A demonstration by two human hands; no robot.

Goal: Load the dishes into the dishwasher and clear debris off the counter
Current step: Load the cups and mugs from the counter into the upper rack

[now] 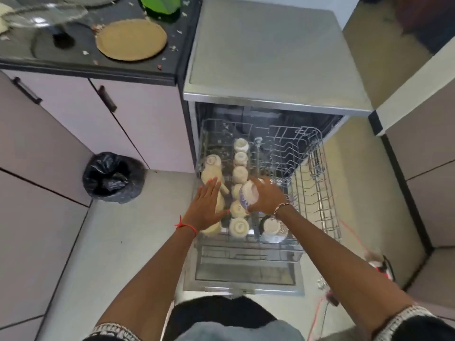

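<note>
The dishwasher [270, 57] stands open with its upper rack [290, 148] pulled out over the door. A row of several upturned cream cups [240, 174] runs down the rack's middle. My right hand [267, 196] grips a white bowl with a blue pattern [248, 193], tilted over that row. My left hand [205, 205] lies flat with straight fingers over cream dishes [211, 172] on the rack's left side. Another patterned bowl [272, 228] sits upside down at the rack's near right corner. On the dark counter [86, 65] lie a tan round plate [131, 39] and scattered white debris [86, 52].
A green plate [158, 4] and a glass lid with a black knob [61, 38] sit on the counter. A black-lined bin [113, 177] stands on the floor left of the dishwasher. A red cord [349, 232] trails on the floor at right. Pink cabinets [73, 114] run along the left.
</note>
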